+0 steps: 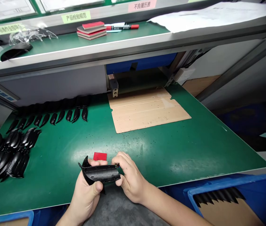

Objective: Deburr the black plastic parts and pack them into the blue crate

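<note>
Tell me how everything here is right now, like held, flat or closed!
Black curved plastic part, held in both hands
Left hand, cradling the part from below
Right hand, pinching the part's end
Red square pad, lying flat on the green mat
Cardboard sheet, lying flat
Marker, capped on the shelf
Blue bin, holding black parts

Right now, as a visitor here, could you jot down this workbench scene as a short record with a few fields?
Left hand: cradles a curved black plastic part from below
Right hand: grips that part's other end
Things: red square pad on the green bench mat, just beyond the hands
Rest: similar black parts in rows and a heap, a cardboard sheet, a blue bin
</note>
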A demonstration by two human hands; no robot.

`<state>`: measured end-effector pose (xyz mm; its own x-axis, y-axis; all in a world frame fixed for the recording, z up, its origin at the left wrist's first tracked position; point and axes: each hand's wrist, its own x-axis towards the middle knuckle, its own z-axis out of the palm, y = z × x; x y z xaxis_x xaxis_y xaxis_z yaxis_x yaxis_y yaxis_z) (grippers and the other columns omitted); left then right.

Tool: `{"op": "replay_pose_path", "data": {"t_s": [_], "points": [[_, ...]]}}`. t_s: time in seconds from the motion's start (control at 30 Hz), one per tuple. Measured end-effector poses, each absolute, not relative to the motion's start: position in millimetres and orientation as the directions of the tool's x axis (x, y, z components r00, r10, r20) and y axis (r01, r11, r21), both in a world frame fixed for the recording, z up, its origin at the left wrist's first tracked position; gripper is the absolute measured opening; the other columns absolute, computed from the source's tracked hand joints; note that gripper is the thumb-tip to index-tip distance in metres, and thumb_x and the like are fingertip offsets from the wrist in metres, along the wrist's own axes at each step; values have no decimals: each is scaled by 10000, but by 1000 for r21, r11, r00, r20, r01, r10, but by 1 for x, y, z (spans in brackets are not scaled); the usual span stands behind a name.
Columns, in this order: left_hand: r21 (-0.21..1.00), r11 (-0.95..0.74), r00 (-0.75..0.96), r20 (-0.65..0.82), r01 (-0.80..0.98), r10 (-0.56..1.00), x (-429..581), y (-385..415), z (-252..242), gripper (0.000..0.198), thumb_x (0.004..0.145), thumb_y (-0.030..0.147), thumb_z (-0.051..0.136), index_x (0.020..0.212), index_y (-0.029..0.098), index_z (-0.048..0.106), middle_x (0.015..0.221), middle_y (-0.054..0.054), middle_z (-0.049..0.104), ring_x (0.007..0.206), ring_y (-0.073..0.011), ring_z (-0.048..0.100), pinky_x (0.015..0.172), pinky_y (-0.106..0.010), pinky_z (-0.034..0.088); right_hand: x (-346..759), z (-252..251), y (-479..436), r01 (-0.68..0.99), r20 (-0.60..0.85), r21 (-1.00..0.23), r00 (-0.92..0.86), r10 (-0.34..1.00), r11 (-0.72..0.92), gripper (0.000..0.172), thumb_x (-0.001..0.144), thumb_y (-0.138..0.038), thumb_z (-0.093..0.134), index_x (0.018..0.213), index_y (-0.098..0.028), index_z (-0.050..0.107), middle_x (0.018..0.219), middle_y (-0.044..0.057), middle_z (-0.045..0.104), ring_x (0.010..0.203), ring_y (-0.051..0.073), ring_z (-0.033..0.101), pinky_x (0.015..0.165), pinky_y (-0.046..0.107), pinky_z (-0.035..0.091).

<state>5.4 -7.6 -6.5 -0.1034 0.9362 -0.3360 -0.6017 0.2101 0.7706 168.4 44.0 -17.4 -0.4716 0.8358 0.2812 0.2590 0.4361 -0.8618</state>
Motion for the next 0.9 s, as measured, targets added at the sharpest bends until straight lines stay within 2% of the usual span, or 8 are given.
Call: {"op": "replay_pose_path", "data": {"t_s": [0.2, 0.37, 0.47, 0.6, 0.7, 0.83, 0.9], "points": [[783, 203, -100, -319, -588, 942, 2, -11, -11, 513, 547, 298, 870, 976, 250, 592, 989, -33, 654, 959, -211, 618, 833, -302, 516, 167, -22, 43, 301, 327, -811, -478, 815, 502, 648, 861, -727, 105, 759, -199, 466, 694, 14, 461, 659, 163, 411, 632, 304, 312], [804, 190, -129, -313, -564, 941, 1, -12, -11, 521, 538, 313, 873, 969, 236, 592, 978, -45, 649, 931, -219, 625, 815, -307, 524, 167, -22, 49, 268, 286, -829, -550, 784, 490, 622, 855, -736, 94, 633, -215, 353, 607, -18, 375, 572, 137, 360, 568, 281, 300], [812, 183, -121, -297, -555, 947, 0, -13, -14, 511, 558, 306, 864, 984, 237, 591, 1001, -52, 648, 951, -228, 622, 844, -324, 518, 173, -19, 55, 164, 227, -888, -657, 719, 430, 594, 876, -718, 148, 608, -218, 326, 587, -30, 350, 551, 124, 353, 559, 269, 318], [816, 160, -128, -274, -556, 953, 0, -12, -16, 460, 595, 271, 846, 978, 242, 592, 1018, -51, 650, 977, -236, 621, 878, -349, 508, 184, -17, 58, 29, 126, -974, -757, 641, 226, 581, 865, -724, 232, 626, -212, 368, 603, -42, 347, 539, 103, 342, 524, 243, 300], [805, 128, -190, -286, -579, 939, 2, -9, -14, 479, 598, 247, 845, 1003, 243, 588, 1044, -42, 650, 973, -212, 628, 873, -315, 508, 182, -21, 53, -10, 117, -989, -686, 718, 151, 605, 838, -754, 228, 653, -208, 411, 584, -49, 361, 531, 101, 347, 521, 242, 291], [783, 112, -233, -314, -612, 920, 7, -3, -7, 504, 603, 235, 844, 1030, 243, 577, 1103, -51, 651, 1046, -229, 615, 898, -328, 502, 168, -29, 42, 157, 173, -942, -530, 830, 297, 541, 766, -734, 482, 728, -195, 509, 688, -9, 501, 659, 144, 463, 623, 271, 358], [790, 99, -236, -296, -605, 925, 8, -2, -4, 487, 617, 235, 835, 1029, 248, 575, 1102, -52, 657, 1073, -244, 606, 905, -339, 501, 164, -31, 39, 160, 208, -937, -461, 863, 311, 491, 767, -688, 545, 769, -197, 524, 718, -2, 512, 685, 153, 469, 643, 278, 368]]}}
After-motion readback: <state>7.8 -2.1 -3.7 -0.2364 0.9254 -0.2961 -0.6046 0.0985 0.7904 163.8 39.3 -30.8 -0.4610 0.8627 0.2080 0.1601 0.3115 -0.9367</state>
